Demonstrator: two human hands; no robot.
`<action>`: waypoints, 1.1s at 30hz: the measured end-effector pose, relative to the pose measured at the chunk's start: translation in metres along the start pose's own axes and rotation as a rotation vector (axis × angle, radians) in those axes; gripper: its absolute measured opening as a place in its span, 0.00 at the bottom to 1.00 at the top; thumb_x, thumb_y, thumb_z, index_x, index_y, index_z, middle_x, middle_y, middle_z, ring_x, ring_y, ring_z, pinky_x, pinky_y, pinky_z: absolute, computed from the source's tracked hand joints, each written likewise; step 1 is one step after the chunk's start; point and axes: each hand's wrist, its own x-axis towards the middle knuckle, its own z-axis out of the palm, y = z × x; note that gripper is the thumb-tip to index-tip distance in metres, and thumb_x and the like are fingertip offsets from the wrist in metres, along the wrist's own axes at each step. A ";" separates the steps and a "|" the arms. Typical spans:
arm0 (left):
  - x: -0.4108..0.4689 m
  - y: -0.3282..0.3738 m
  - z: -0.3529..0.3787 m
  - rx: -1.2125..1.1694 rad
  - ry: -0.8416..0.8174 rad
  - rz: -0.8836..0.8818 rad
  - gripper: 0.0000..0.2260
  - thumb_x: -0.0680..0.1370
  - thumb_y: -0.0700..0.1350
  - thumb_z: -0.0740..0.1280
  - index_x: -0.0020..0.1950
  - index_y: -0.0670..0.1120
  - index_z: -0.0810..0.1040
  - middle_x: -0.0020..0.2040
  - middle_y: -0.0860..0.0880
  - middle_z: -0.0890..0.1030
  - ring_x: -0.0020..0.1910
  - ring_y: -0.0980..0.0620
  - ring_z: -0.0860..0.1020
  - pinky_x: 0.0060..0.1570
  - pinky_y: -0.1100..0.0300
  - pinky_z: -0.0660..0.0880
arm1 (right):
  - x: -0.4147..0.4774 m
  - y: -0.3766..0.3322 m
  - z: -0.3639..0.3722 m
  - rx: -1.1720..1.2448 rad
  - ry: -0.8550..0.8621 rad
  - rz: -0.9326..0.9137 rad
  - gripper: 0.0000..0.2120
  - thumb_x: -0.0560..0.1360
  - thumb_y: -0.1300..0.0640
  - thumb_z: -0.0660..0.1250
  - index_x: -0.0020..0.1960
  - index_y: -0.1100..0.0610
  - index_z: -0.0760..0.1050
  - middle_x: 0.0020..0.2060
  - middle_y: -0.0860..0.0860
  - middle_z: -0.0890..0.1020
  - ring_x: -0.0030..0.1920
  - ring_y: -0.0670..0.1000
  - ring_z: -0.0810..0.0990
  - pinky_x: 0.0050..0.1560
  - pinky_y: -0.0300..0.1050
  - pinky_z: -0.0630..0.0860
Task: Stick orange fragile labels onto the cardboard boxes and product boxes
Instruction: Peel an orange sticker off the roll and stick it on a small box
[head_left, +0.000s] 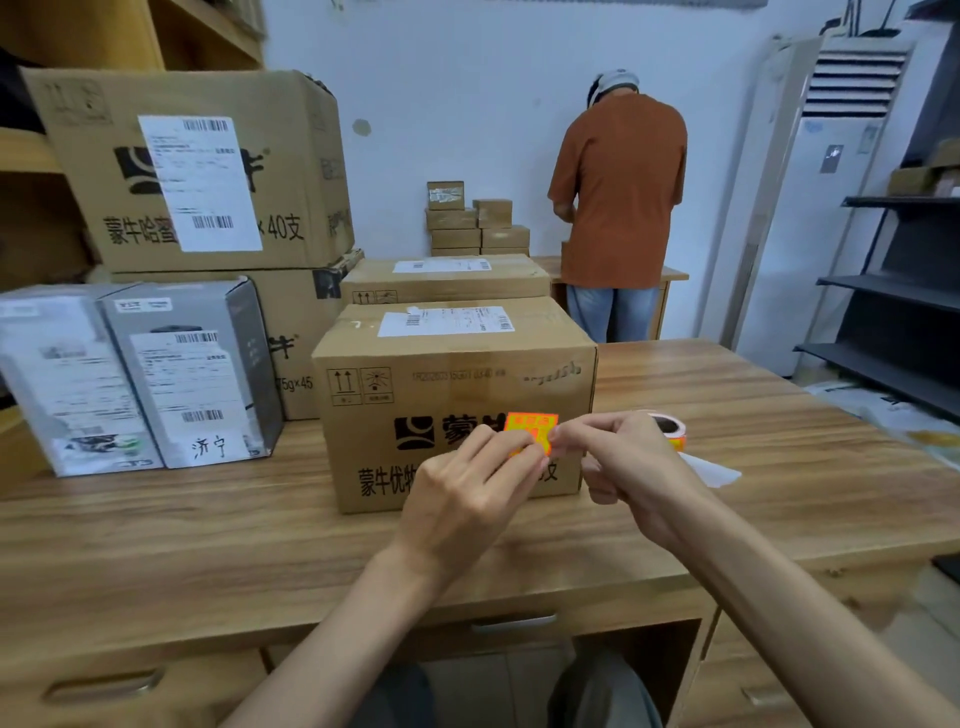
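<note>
An orange fragile label (531, 427) is held up in front of a brown cardboard box (452, 395) on the wooden desk. My left hand (467, 488) pinches the label's lower left edge. My right hand (623, 457) pinches its right edge. Behind my right hand sits the label roll (670, 427), with a strip of white backing paper (711, 470) trailing on the desk. Two grey product boxes (187, 374) with shipping labels stand at the left. Larger cardboard boxes (197, 171) are stacked behind them.
A second flat carton (447, 278) lies behind the front box. A person in an orange shirt (618, 192) stands at a far table beside small stacked boxes (475, 221). A dark shelf unit (898, 291) stands at the right. The desk (208, 530) has drawers below.
</note>
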 end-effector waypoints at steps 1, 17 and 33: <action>-0.002 -0.002 -0.003 -0.052 -0.006 -0.038 0.06 0.80 0.44 0.72 0.50 0.41 0.86 0.49 0.47 0.85 0.41 0.48 0.81 0.35 0.55 0.79 | 0.000 0.000 0.002 -0.011 -0.008 -0.014 0.06 0.76 0.64 0.68 0.43 0.64 0.82 0.22 0.46 0.75 0.22 0.46 0.59 0.27 0.40 0.57; -0.013 -0.055 -0.075 -0.749 -0.177 -1.242 0.02 0.76 0.44 0.75 0.46 0.50 0.88 0.40 0.53 0.85 0.33 0.59 0.76 0.29 0.59 0.75 | 0.020 0.005 0.059 -0.162 -0.200 -0.383 0.03 0.76 0.64 0.71 0.45 0.63 0.83 0.35 0.57 0.83 0.33 0.39 0.78 0.37 0.30 0.73; -0.017 -0.110 -0.092 -0.501 0.036 -1.122 0.03 0.74 0.41 0.77 0.42 0.50 0.87 0.41 0.50 0.85 0.37 0.60 0.76 0.39 0.68 0.72 | 0.048 -0.002 0.137 -0.582 0.187 -0.828 0.07 0.75 0.49 0.73 0.40 0.50 0.82 0.35 0.44 0.76 0.40 0.45 0.74 0.45 0.45 0.68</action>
